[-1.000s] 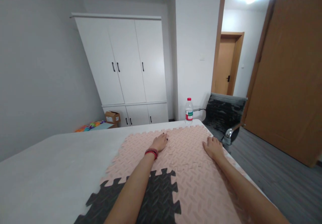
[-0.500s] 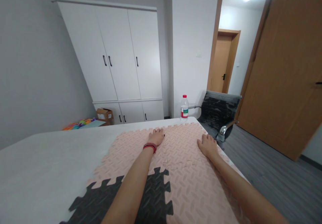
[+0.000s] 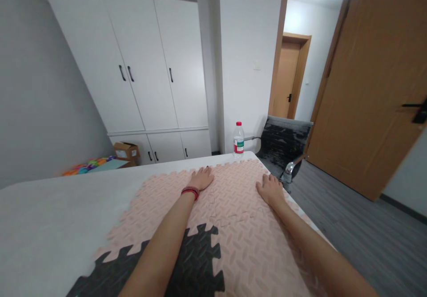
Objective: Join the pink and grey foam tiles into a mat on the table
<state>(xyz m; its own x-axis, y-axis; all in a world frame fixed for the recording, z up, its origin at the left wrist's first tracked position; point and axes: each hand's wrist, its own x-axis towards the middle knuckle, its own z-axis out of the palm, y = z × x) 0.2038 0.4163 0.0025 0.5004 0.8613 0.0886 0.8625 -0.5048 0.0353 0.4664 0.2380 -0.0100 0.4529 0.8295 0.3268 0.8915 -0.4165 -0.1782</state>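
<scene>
Pink foam mat tiles (image 3: 240,190) with interlocking edges lie joined on the white table (image 3: 66,212). A black foam tile (image 3: 196,261) lies at the near side, beside the pink ones and partly hidden under my left forearm. My left hand (image 3: 201,179), with red bands at the wrist, rests flat on the pink tiles near their far edge, fingers apart. Toward the right edge of the mat, my right hand (image 3: 271,189) lies on the pink surface with its fingers spread. Neither hand holds anything.
A clear bottle with a red cap (image 3: 238,141) stands at the table's far right corner. Behind it are a black chair (image 3: 283,143) and an open wooden door (image 3: 373,87). White cabinets (image 3: 167,65), a cardboard box (image 3: 126,151) and colourful items (image 3: 88,165) are at the back left.
The camera view has turned slightly, so the room and table appear farther left. Both hands stay on the pink tiles; my left hand's fingers point a little more to the right.
</scene>
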